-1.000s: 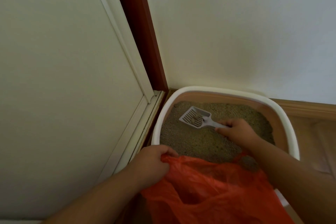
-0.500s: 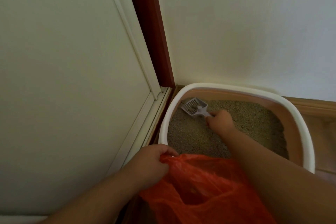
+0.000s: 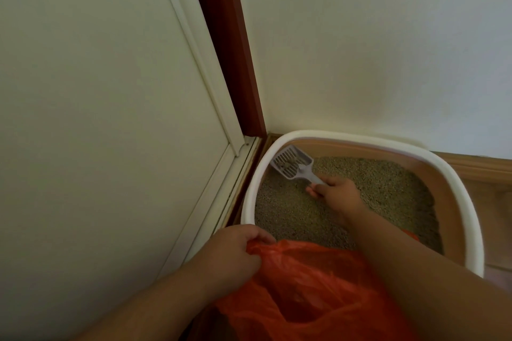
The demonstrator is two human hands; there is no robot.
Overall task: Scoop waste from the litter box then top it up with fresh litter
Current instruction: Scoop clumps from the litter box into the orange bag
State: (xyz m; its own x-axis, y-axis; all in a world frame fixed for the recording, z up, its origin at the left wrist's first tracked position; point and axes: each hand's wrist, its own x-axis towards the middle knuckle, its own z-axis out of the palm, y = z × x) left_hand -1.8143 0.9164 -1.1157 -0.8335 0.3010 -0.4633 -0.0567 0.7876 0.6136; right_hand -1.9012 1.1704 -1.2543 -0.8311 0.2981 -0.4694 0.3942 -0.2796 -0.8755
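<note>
A white-rimmed litter box [image 3: 468, 202] with tan inner walls sits in the room's corner, filled with grey-brown litter [image 3: 382, 183]. My right hand [image 3: 336, 195] grips the handle of a pale slotted scoop [image 3: 291, 162], whose head is at the box's far left corner with a few dark clumps in it. My left hand [image 3: 235, 253] pinches the rim of an orange plastic bag [image 3: 310, 291] held open at the box's near edge. The bag covers the near part of the box.
A cream door panel [image 3: 97, 119] with a white frame stands to the left, next to a dark red door post [image 3: 230, 50]. A pale wall [image 3: 374, 50] rises behind the box. Wooden skirting and floor [image 3: 484, 171] show at the right.
My right hand has pushed the scoop from the litter's middle to the far left corner of the box and lifted its head slightly. My left hand keeps holding the bag.
</note>
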